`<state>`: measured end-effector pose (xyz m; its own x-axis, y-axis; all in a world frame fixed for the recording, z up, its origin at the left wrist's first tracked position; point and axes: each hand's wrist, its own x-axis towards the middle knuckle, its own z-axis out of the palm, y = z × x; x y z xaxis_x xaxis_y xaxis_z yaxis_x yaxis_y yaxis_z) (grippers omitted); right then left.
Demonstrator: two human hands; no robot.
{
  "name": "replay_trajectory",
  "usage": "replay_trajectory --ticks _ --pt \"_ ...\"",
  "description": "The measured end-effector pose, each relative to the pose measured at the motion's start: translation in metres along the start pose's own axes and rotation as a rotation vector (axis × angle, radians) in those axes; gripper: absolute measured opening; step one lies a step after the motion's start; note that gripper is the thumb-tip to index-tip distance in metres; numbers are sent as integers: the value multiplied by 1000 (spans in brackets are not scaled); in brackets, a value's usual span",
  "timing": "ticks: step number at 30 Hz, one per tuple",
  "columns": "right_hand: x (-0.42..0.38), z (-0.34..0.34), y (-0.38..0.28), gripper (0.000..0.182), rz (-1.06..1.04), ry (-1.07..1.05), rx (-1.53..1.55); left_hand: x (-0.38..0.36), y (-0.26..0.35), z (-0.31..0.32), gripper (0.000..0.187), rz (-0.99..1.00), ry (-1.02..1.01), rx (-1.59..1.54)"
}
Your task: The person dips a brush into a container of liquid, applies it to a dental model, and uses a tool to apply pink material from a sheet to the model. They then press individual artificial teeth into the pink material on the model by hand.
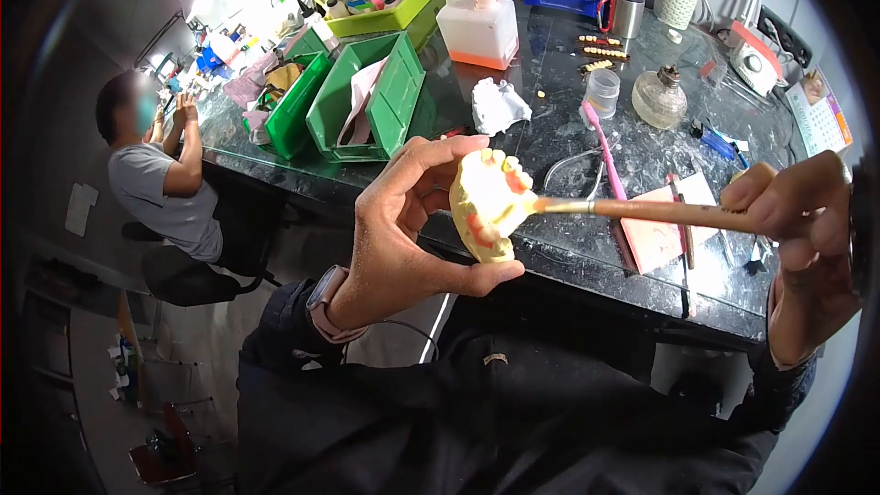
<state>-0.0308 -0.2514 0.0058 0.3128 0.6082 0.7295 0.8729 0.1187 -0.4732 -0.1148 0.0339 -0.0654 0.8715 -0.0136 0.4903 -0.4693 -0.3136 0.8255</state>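
Note:
My left hand (403,220) grips a pale yellow dental cast (477,215) by its edges, thumb below and fingers above. Teeth and patches of pink show on the cast, and strong light washes out its middle. A brush (669,212) with a wooden handle is held by my right hand (807,211), its fingers closed round the handle's far end. The brush tip meets the right side of the cast. Both hands are above the front edge of the bench.
On the dark bench (568,257) stand green bins (367,101), a bottle of pink liquid (478,29), a glass burner (659,97) and a clear cup (602,92). A pink toothbrush (603,147) leans near a pink sheet (655,234). Another person (165,174) sits at the left.

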Motion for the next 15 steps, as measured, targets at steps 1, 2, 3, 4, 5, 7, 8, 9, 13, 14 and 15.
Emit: replay_trajectory --ticks 1,2,3,4,5,7,8,9,13,14,15 --pt "-1 6 2 12 18 45 -3 0 -1 0 81 1 -7 13" --pt "-4 7 3 11 29 60 -8 -1 -2 -1 84 3 -16 25" --pt "-3 6 4 11 34 69 -15 -1 -2 -2 87 6 -24 39" --pt "-2 4 5 11 39 78 -18 -1 -4 -2 87 -3 -21 22" --pt "-1 1 6 12 41 94 -26 -1 -5 -2 86 -10 -16 5" --pt "4 -12 8 15 44 136 -48 -2 -11 -2 83 -22 2 -22" --pt "9 -19 11 17 46 170 -65 -2 -15 -2 79 -26 14 -35" --pt "18 -26 15 19 48 201 -81 -3 -20 -1 75 -28 23 -50" --pt "84 -33 46 29 41 272 -142 -4 -56 4 69 -59 19 -25" --pt "104 -26 59 31 23 264 -163 -5 -63 5 72 -76 -1 -38" --pt "128 -22 91 32 -174 216 -342 -6 -69 6 74 -92 -19 -51"
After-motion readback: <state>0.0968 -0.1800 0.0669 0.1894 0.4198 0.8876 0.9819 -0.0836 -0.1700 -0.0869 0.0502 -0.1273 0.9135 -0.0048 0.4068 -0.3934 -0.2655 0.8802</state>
